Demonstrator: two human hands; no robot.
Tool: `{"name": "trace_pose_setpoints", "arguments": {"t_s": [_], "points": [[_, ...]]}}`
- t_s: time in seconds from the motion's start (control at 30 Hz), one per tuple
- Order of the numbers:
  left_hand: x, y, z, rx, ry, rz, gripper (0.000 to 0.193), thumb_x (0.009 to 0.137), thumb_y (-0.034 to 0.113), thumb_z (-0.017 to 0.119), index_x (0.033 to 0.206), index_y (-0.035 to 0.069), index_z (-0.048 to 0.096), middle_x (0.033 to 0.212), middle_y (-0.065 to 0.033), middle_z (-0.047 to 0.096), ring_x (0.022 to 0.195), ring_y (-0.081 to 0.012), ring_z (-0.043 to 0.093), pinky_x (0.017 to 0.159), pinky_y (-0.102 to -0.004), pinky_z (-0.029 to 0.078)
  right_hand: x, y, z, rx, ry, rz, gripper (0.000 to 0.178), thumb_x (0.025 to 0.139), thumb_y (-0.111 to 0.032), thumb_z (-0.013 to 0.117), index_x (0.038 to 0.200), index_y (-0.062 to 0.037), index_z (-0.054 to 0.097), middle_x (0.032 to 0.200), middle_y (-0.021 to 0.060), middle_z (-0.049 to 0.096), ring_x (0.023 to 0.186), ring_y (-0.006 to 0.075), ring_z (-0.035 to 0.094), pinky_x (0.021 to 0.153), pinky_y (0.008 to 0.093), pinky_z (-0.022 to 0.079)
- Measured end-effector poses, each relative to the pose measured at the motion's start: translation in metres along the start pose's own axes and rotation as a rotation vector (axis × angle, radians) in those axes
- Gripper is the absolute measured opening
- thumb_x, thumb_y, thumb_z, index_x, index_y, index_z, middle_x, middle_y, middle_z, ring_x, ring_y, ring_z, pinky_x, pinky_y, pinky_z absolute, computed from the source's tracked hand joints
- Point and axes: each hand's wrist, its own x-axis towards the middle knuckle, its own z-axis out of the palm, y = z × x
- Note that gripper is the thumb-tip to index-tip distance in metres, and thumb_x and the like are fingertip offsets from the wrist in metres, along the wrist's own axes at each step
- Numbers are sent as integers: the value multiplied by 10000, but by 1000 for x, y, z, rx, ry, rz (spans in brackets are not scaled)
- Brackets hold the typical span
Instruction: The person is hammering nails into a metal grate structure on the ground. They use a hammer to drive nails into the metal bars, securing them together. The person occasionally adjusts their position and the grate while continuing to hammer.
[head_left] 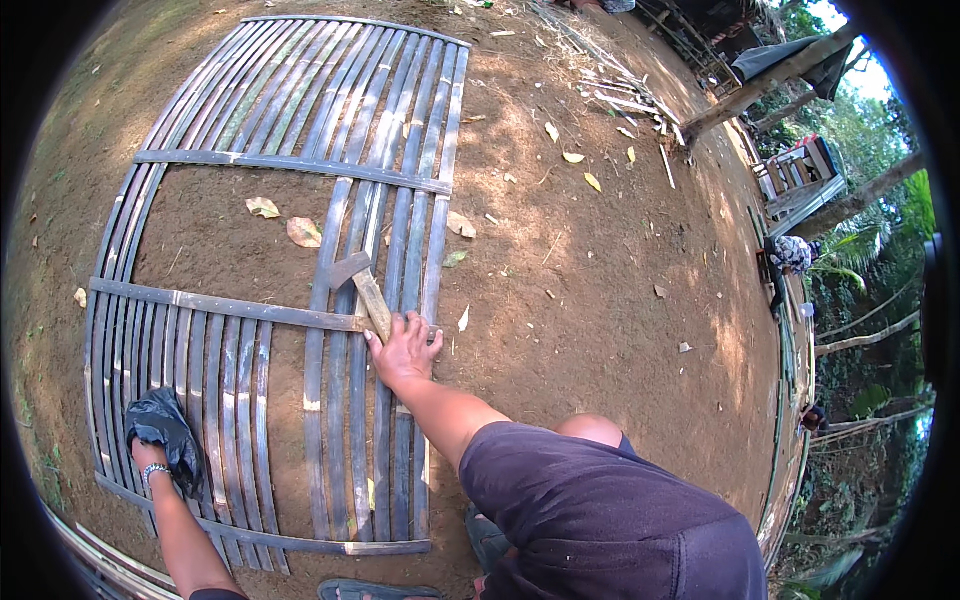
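Holding a black bag (168,432), contents hidden, in the left hand (148,455)

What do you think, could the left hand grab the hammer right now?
Probably not easily: the left hand seems to be holding a black bag, off across the bamboo frame from the hammer, and the right hand is right by its handle.

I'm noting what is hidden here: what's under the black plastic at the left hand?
Bamboo slats show around the black plastic and lead beneath it. Anything directly underneath is covered, as is part of the left hand.
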Motion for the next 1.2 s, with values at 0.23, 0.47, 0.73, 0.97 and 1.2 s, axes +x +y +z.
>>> {"name": "trace_pose_setpoints", "arguments": {"t_s": [0.23, 0.47, 0.73, 0.97, 1.2], "points": [[-34, 47, -22, 64, 10, 4, 311, 877, 82, 613, 1155, -29, 693, 1112, -311, 701, 1069, -514, 638, 928, -528, 501, -3, 16, -1, 29, 9, 12, 726, 983, -621, 544, 1512, -132, 456, 1561, 140, 380, 1517, 298, 253, 1226, 642, 90], [-56, 79, -41, 4, 92, 62, 312, 836, 39, 598, 1117, -17, 723, 1030, -285, 722, 990, -498, 661, 876, -510, 513, 8, 13, 3, -1, -10, 0, 755, 984, -637, 526, 1524, -116, 441, 1586, 154, 363, 1531, 310, 241, 1226, 644, 94], [-199, 55, -82, -618, 334, -228, 291, 913, 124, 757, 1157, -18, 685, 927, -124, 744, 855, -206, 709, 801, -330, 562, 17, 18, 40, -183, 186, -44, 827, 993, -710, 421, 1514, -68, 424, 1578, 219, 385, 1495, 367, 331, 1176, 658, 220], [-383, 37, -72, -1051, 612, -737, 182, 947, 54, 715, 1106, -34, 719, 942, -57, 742, 766, -117, 687, 725, -239, 535, 17, 17, 45, -210, 274, -20, 858, 922, -787, 474, 1491, -144, 476, 1517, 143, 470, 1398, 345, 453, 1101, 625, 316], [-452, 75, -16, -1072, 532, -769, 232, 911, 92, 765, 1122, -4, 762, 905, -25, 757, 770, -72, 669, 725, -237, 535, 37, 32, 56, -192, 379, -44, 839, 878, -775, 515, 1424, -138, 510, 1427, 153, 540, 1339, 339, 500, 1042, 621, 350]]}}
